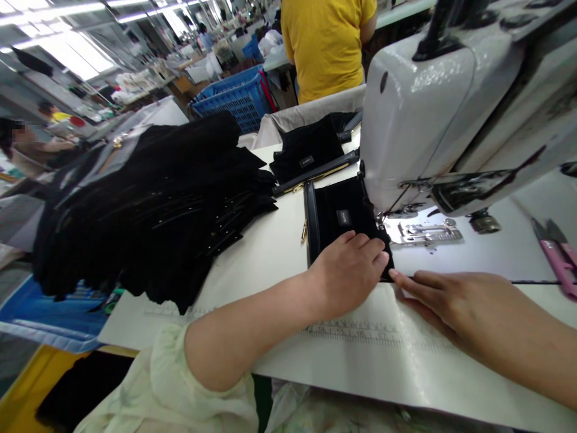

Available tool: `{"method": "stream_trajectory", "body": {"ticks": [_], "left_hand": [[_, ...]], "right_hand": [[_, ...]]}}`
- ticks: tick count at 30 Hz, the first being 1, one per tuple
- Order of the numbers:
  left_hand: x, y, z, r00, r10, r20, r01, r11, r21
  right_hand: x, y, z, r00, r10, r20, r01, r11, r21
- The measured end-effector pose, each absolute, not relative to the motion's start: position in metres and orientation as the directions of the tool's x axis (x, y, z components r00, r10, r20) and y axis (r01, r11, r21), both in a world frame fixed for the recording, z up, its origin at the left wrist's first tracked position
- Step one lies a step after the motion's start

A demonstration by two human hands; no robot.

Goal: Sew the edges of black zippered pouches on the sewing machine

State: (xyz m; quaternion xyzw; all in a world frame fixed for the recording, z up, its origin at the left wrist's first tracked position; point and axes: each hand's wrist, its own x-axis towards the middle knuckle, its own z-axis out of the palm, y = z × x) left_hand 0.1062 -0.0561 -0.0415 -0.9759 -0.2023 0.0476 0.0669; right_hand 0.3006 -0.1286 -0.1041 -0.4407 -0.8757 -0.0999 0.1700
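Observation:
A black fabric panel [331,198] with a small label and a zipper edge along its left side lies under the sewing machine's needle area. My left hand [349,273] rests on its lower part with fingers bent and closed on the fabric; the thumb is hidden. At the panel's lower right corner, the fingertips of my right hand [444,297] touch or nearly touch the edge, its fingers stretched out and low over the table. The sewing machine [433,108] stands just beyond both hands, with its metal guide plate [426,231] to the panel's right.
A thick pile of black pieces [148,198] covers the table's left side. Another labelled black panel [311,144] lies behind. Pink-handled scissors [556,258] are at the right. A ruler strip [356,334] runs along the front. Beyond are a blue crate [238,99] and a person in yellow [324,48].

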Motion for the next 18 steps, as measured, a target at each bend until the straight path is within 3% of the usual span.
{"method": "stream_trajectory", "body": {"ticks": [3, 13, 18], "left_hand": [[0.106, -0.052, -0.042, 0.921, 0.385, -0.058, 0.372, -0.914, -0.160], [0.102, -0.031, -0.048, 0.948, 0.319, -0.017, 0.300, -0.908, -0.293], [0.096, -0.021, -0.055, 0.975, 0.224, 0.001, 0.210, -0.913, -0.349]], "right_hand": [[0.303, -0.118, -0.096, -0.604, 0.682, 0.414, 0.768, 0.637, 0.072], [0.303, -0.104, -0.093, -0.570, 0.669, 0.476, 0.786, 0.613, 0.081], [0.304, -0.094, -0.096, -0.567, 0.694, 0.444, 0.785, 0.618, 0.035]]}}
